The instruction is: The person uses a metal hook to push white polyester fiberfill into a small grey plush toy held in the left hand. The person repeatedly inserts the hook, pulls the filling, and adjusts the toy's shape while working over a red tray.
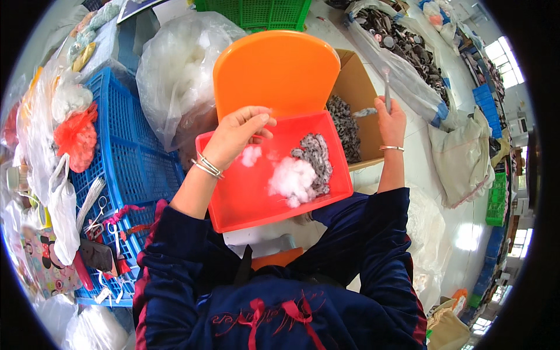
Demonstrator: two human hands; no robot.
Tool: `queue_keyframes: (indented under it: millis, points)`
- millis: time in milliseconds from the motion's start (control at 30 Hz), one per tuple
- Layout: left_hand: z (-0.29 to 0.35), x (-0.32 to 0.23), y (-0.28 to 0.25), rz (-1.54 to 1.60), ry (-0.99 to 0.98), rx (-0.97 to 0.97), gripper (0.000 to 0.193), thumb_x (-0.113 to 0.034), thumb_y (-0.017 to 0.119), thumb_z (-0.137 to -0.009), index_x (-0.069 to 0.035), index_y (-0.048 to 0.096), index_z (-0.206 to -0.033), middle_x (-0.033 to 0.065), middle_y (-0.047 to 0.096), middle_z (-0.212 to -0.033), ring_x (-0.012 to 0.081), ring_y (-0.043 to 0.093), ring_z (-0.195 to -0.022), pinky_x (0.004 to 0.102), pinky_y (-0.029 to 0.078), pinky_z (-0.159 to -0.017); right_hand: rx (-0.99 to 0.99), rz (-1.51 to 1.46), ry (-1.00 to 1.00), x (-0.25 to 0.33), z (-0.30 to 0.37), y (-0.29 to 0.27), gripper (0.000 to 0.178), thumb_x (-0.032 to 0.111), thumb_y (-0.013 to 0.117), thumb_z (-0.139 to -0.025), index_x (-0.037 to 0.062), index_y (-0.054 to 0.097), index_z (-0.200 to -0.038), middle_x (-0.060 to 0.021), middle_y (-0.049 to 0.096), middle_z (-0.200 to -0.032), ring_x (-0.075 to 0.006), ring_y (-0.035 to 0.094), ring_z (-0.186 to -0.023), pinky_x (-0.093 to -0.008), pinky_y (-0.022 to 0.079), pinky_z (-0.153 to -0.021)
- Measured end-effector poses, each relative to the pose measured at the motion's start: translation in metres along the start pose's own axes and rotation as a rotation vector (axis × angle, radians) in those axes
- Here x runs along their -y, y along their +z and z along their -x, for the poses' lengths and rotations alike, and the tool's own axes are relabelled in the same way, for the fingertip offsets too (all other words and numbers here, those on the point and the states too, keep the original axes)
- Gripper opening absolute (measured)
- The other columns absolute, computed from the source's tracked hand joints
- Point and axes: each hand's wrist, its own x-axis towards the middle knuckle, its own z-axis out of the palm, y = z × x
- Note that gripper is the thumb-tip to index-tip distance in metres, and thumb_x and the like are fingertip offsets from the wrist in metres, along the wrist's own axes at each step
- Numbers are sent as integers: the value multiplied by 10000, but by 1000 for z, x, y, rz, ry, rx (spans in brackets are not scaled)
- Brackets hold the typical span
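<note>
A red plastic tray (251, 213) sits over my lap, in front of an orange rounded seat or board (274, 73). In the tray lie a clump of white fibre stuffing (291, 179), a smaller white tuft (251, 156) and a heap of small grey fabric pieces (318, 158). My left hand (242, 131) hovers over the tray's far left part, its fingers loosely curled and apart, with nothing visible in them. Raised right of the tray, my right hand (392, 121) is closed around a slim metal tool (387, 90) pointing upward. A small grey fabric piece (366, 112) sticks out at its left side.
Behind the tray stands a cardboard box (364, 87) with more grey pieces. A clear bag of white stuffing (181, 70) is at far left, beside blue plastic crates (131, 151) bearing scissors (98, 210) and a phone (98, 255). Sacks (466, 157) lie on the floor at right.
</note>
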Motion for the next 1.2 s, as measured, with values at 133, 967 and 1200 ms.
queue_keyframes:
  millis: [133, 967, 1200]
  points:
    - [-6, 15, 4, -142, 56, 38, 255, -212, 580, -946, -60, 623, -1147, 63, 670, -1062, 122, 633, -848, 269, 509, -771, 442, 79, 35, 13, 35, 23, 287, 282, 651, -884, -5, 646, -877, -37, 564, -656, -109, 496, -626, -287, 433, -599]
    - [-15, 65, -17, -1593, -287, 455, 438, -296, 649, -752, -9, 632, -1084, 227, 670, -1014, 356, 655, -955, 420, 516, -818, 1316, 521, -569, 35, 146, 70, 180, 228, 667, -778, 55, 667, -829, -148, 670, -861, -338, 654, -829, -439, 523, -706]
    - [-11, 50, -16, -1620, -332, 507, 420, -320, 637, -766, -90, 632, -1117, 192, 618, -1166, 356, 607, -1067, 443, 492, -864, 1201, 405, -473, 51, 112, 54, 156, 186, 610, -820, 32, 636, -822, -141, 662, -829, -310, 641, -783, -430, 503, -681]
